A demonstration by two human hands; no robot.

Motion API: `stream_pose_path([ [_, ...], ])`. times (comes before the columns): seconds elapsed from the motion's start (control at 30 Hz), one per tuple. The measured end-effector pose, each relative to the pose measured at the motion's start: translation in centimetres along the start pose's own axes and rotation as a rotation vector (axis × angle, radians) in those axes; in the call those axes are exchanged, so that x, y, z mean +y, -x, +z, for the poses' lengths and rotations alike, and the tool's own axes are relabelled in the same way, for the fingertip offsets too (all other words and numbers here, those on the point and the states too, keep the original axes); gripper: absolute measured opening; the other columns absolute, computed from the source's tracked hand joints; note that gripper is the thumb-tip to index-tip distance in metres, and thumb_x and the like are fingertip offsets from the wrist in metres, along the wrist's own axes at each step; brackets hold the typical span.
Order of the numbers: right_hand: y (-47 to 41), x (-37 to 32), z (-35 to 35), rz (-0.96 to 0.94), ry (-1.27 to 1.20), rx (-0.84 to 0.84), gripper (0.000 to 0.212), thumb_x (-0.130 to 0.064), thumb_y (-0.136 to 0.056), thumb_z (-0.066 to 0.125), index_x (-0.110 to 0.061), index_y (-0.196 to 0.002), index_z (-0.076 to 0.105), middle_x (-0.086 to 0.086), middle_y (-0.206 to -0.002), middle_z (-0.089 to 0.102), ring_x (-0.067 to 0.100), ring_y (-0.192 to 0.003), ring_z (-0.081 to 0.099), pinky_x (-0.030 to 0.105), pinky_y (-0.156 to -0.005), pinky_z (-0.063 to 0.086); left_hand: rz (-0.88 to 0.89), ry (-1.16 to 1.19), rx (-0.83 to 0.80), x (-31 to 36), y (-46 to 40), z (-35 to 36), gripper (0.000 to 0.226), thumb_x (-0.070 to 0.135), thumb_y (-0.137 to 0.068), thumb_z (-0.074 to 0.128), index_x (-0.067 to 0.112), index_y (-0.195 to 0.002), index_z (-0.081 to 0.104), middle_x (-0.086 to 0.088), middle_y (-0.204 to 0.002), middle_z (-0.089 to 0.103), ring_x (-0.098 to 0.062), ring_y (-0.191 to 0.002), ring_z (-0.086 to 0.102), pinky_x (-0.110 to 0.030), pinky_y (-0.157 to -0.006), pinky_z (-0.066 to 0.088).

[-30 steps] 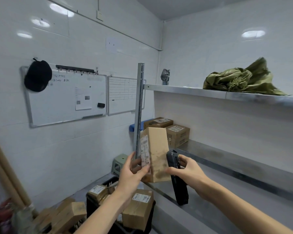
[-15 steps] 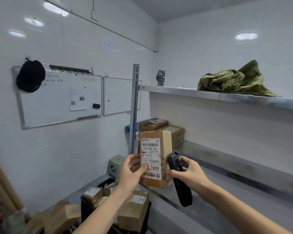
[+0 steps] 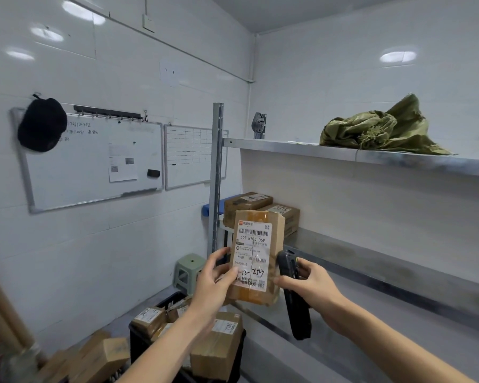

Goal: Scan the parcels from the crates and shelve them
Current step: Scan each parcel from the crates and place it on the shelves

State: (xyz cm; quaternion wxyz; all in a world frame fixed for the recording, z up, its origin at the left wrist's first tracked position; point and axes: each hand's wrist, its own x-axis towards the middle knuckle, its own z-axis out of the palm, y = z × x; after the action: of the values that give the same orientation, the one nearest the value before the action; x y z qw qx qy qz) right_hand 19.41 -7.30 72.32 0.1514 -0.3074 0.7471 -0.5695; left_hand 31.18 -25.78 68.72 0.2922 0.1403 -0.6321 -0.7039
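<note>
The left hand (image 3: pixel 215 280) grips a small brown cardboard parcel (image 3: pixel 256 257) upright in the air above the front edge of the lower shelf (image 3: pixel 371 275), its long axis vertical and its white barcoded label (image 3: pixel 253 254) facing the person. The right hand (image 3: pixel 313 286), just beside the parcel's right edge, has its fingers (image 3: pixel 284 281) wrapped round a black handheld scanner (image 3: pixel 295 294), whose head seems to sit level with the label's lower half. Other taped parcels fill the black crate (image 3: pixel 138 338) below the left forearm.
</note>
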Motion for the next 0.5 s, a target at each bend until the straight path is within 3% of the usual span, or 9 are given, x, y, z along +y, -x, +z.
stream_pose_path([
  [0.17,-0.2,-0.1,-0.8,-0.015,0.014,-0.039,0.027,-0.023,-0.083,0.086,-0.025,-0.107,0.075,-0.006,-0.095,0.079,0.006,-0.081,0.073,0.017,-0.064,0.054,-0.045,-0.051,-0.043,-0.3,-0.4,0.0,0.027,0.025,-0.1,0.059,0.035,-0.124,0.058,0.005,-0.108,0.076,-0.007,-0.095,0.073,-0.03,-0.074,0.059],
  [0.27,-0.4,0.0,-1.2,-0.007,0.047,-0.056,0.023,-0.024,-0.083,0.085,-0.027,-0.104,0.077,-0.002,-0.095,0.079,0.015,-0.085,0.073,0.04,-0.083,0.062,-0.025,-0.069,-0.026,-0.3,-0.8,-0.2,0.023,0.031,-0.098,0.061,0.028,-0.12,0.063,0.003,-0.112,0.075,-0.011,-0.102,0.071,-0.037,-0.082,0.061],
  [0.33,-0.6,0.2,-1.5,0.006,0.063,-0.072,0.02,-0.026,-0.082,0.086,-0.03,-0.1,0.079,-0.002,-0.095,0.079,0.018,-0.087,0.073,0.051,-0.09,0.062,-0.02,-0.035,-0.03,-0.2,-0.9,-0.2,0.023,0.03,-0.096,0.063,0.022,-0.117,0.063,0.0,-0.11,0.075,-0.014,-0.101,0.072,-0.036,-0.079,0.061],
  [0.43,-0.7,0.1,-2.1,0.024,0.085,-0.096,0.019,-0.029,-0.082,0.084,-0.036,-0.099,0.079,-0.001,-0.098,0.078,0.027,-0.097,0.072,0.056,-0.09,0.061,-0.027,0.026,-0.057,0.0,-1.1,0.1,0.025,0.027,-0.095,0.065,0.019,-0.118,0.059,-0.005,-0.107,0.076,-0.017,-0.094,0.074,-0.03,-0.069,0.06],
  [0.5,-0.8,0.0,-2.5,0.041,0.092,-0.111,0.018,-0.028,-0.083,0.083,-0.033,-0.1,0.079,0.002,-0.101,0.078,0.032,-0.103,0.071,0.059,-0.091,0.06,-0.022,0.022,-0.065,0.0,-1.1,0.3,0.03,0.027,-0.094,0.067,0.026,-0.121,0.056,-0.005,-0.11,0.075,-0.015,-0.094,0.074,-0.026,-0.065,0.059],
])
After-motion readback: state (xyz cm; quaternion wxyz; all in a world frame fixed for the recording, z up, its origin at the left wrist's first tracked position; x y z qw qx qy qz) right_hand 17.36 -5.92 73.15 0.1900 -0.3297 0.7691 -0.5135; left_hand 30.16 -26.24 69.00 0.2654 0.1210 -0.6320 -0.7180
